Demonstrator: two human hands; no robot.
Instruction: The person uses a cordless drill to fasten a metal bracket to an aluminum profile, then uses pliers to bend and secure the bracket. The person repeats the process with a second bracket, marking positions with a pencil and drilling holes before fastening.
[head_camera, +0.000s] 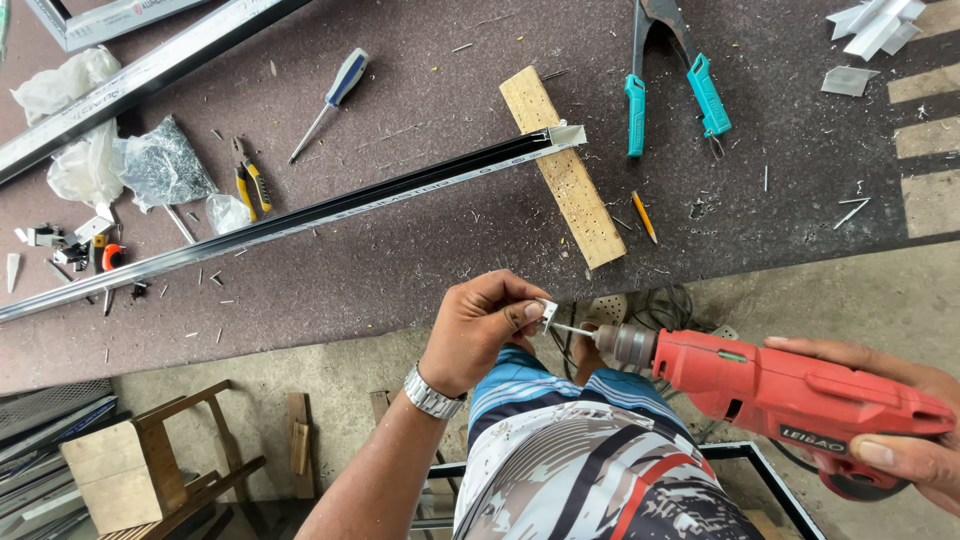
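While the left hand (482, 328) pinches a small metal piece (546, 313) between thumb and fingers, the right hand (885, 410) is wrapped tight around the handle of a red drill (770, 390). The drill's thin bit (572, 329) points at the metal piece and touches it, just beside the left fingertips. Above the left hand, on the brown table (420, 250), lie a long metal bar (300, 215) and a wood block (562, 165). Blue pliers (670, 75) lie farther up, above the drill.

Glossy red plastic drill (790, 395), rough wooden block (562, 170)
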